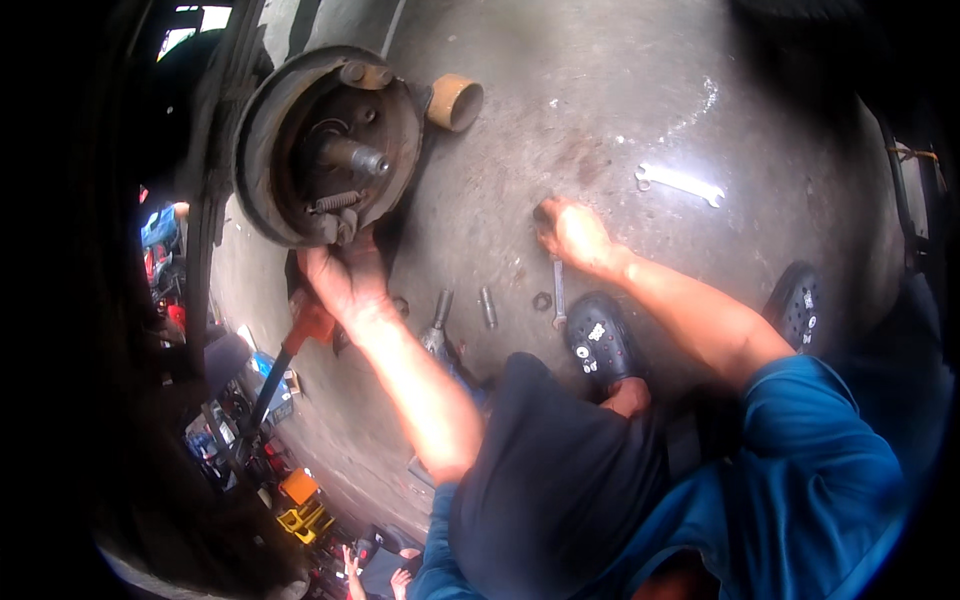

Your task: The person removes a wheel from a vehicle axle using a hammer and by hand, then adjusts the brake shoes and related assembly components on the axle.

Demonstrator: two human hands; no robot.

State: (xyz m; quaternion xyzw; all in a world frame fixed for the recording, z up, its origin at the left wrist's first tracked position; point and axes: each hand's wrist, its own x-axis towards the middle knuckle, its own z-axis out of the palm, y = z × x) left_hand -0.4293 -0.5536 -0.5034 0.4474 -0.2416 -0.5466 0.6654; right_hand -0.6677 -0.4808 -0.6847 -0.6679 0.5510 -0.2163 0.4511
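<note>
A round, rusty drum brake assembly [247, 140] stands at the upper left, with a stub shaft [355, 157] and a coil spring [338, 201] inside. My left hand [348, 283] grips its lower rim, palm up; the fingertips are hidden behind the metal. Over the floor to the right, my right hand [578, 238] is closed, with something dark at its fingertips that I cannot make out. Just below it lies a small wrench [559, 293] beside a nut [542, 301]. A larger combination wrench [682, 183] rests farther right.
A bolt [487, 307] and another metal rod [442, 308] lie between my arms. An orange metal part [311, 317] with a dark bar [270, 387] stands below the brake. A tan cylinder [456, 103] sticks out beside it. My shoe [603, 345] is near the nut.
</note>
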